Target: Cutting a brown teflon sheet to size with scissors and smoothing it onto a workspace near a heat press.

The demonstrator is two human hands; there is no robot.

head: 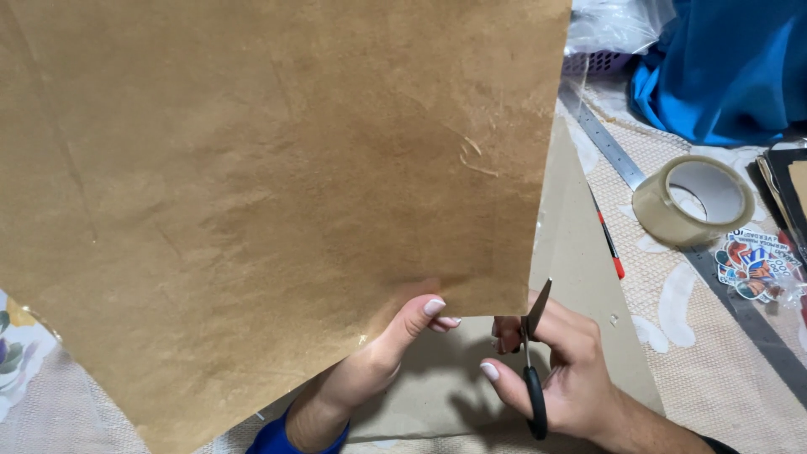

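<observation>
Pinching fibrous brown paper [277, 185], left hand [395, 345]; right hand [563, 370] closed around black-handled scissors [531, 370].

paper [269, 168]: plain brown, faintly mottled
scissors [533, 378]: black handles, silver blades
tape roll [693, 200]: clear brownish, pale inner ring
ruler [609, 151]: grey metal
pen [612, 248]: black with a red tip
cloth [723, 67]: bright blue
stickers [752, 265]: red, blue and white
table cover [714, 353]: beige mesh pattern with white shapes
sleeve [277, 437]: blue
fingernails [434, 307]: pale polish
</observation>
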